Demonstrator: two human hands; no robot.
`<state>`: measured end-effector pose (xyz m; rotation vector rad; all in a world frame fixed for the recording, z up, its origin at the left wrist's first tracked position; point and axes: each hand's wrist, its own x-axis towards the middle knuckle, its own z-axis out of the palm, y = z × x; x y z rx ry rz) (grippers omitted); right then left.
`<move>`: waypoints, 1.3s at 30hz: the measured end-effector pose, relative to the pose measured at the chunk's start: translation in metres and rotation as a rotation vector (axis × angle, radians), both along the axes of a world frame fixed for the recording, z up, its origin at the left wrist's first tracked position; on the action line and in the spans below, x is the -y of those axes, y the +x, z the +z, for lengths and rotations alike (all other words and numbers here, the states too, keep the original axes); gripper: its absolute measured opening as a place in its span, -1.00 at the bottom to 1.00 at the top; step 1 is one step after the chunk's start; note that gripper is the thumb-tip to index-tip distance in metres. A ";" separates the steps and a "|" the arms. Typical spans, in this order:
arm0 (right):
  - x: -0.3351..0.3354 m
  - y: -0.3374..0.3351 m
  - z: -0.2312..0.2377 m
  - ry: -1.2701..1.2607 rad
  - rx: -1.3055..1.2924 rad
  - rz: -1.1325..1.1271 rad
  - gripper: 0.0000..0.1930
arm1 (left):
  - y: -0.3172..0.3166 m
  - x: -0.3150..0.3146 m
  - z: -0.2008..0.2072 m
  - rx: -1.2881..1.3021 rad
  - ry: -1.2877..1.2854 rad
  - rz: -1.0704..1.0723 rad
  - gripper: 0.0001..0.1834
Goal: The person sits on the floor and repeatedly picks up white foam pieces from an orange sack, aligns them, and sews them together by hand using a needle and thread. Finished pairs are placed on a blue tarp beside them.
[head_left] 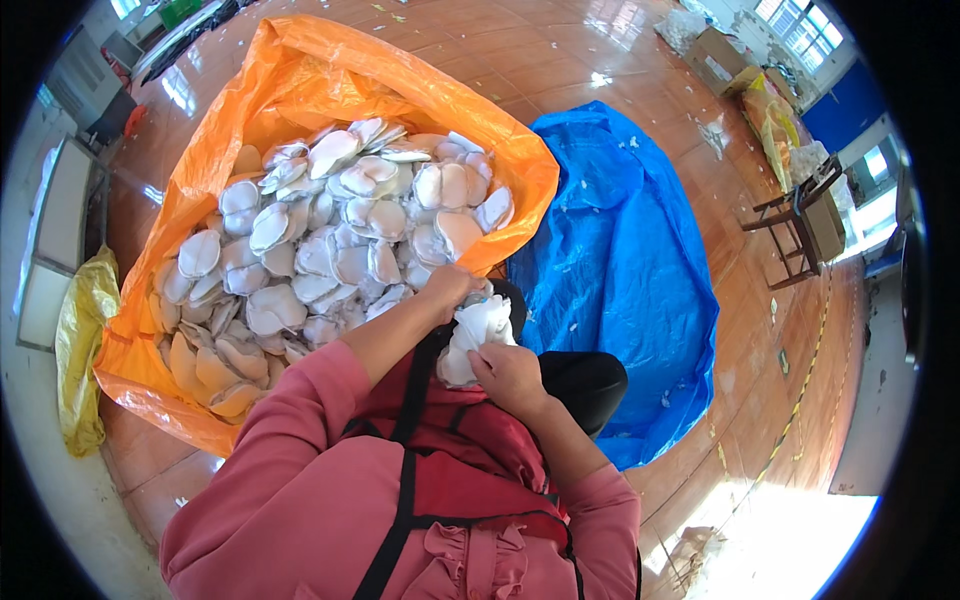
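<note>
Over my lap, a soft white cup-shaped pad [484,322] is held between both hands. My left hand [455,291] is closed at its upper end, with the fingertips partly hidden. Lower down, my right hand [510,378] grips the pad's right side, thumb across the white surface. Just beyond my left forearm, a big orange sack [330,62] lies opened wide, heaped with white and beige moulded pads [375,218], many in pairs or stacks. To the right of the sack a large blue plastic sheet or bag [625,240] spreads on the floor, with small white scraps on it.
Red-brown tiles [735,330] carry scattered white scraps. A wooden chair [803,222] stands at the right, and a cardboard box [712,60] with plastic bags is at the far right. A yellow sack [85,350] leans by the left wall.
</note>
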<state>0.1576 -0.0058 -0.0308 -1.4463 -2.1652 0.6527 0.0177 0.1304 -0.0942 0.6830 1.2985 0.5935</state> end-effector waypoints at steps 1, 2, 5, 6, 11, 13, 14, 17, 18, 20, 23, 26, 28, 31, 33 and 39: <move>0.002 0.002 -0.002 -0.007 -0.010 -0.008 -0.69 | 0.001 0.000 0.002 -0.022 0.022 -0.017 -0.84; 0.004 0.004 -0.004 -0.013 -0.020 -0.015 -0.68 | 0.002 0.001 0.005 -0.044 0.044 -0.033 -0.83; 0.010 0.007 -0.009 -0.002 -0.077 -0.021 -0.68 | 0.002 0.002 0.001 -0.054 0.077 -0.069 -0.82; 0.012 0.009 -0.011 0.013 -0.112 -0.035 -0.67 | 0.003 0.002 0.003 -0.051 0.085 -0.083 -0.81; 0.020 0.016 -0.024 0.009 -0.239 -0.076 -0.62 | -0.003 0.010 -0.042 -0.333 0.463 -0.141 -0.78; 0.032 0.024 -0.039 -0.078 -0.281 -0.146 -0.63 | 0.013 0.028 0.019 -0.319 0.314 -0.040 -0.77; 0.039 0.024 -0.045 -0.125 -0.304 -0.169 -0.64 | 0.014 0.038 0.039 -0.296 0.339 -0.039 -0.76; 0.058 0.018 -0.055 -0.243 -0.619 -0.275 -0.69 | 0.017 0.062 0.066 -0.309 0.580 -0.035 -0.75; 0.063 0.016 -0.053 -0.307 -0.732 -0.299 -0.84 | 0.020 0.067 0.067 -0.273 0.639 -0.003 -0.74; 0.068 0.008 -0.047 -0.247 -0.968 -0.460 -0.87 | 0.020 0.075 0.073 -0.324 0.733 -0.009 -0.79; 0.064 0.007 -0.042 -0.171 -1.004 -0.570 -0.72 | 0.021 0.087 0.082 -0.378 0.839 0.030 -0.80; 0.050 -0.002 -0.036 -0.037 -0.970 -0.649 -0.63 | 0.025 0.098 0.089 -0.376 0.888 0.051 -0.78; 0.045 -0.005 -0.041 0.036 -0.940 -0.672 -0.59 | 0.027 0.103 0.093 -0.314 0.850 0.058 -0.81; 0.042 -0.009 -0.033 0.008 -0.923 -0.672 -0.61 | 0.023 0.105 0.093 -0.317 0.816 0.017 -0.76; 0.038 -0.006 -0.042 0.010 -0.825 -0.668 -0.66 | 0.021 0.104 0.083 -0.398 0.893 -0.059 -0.65; 0.040 -0.007 -0.057 0.151 -0.736 -0.726 -0.74 | 0.007 0.098 0.069 -0.640 0.775 -0.371 -0.32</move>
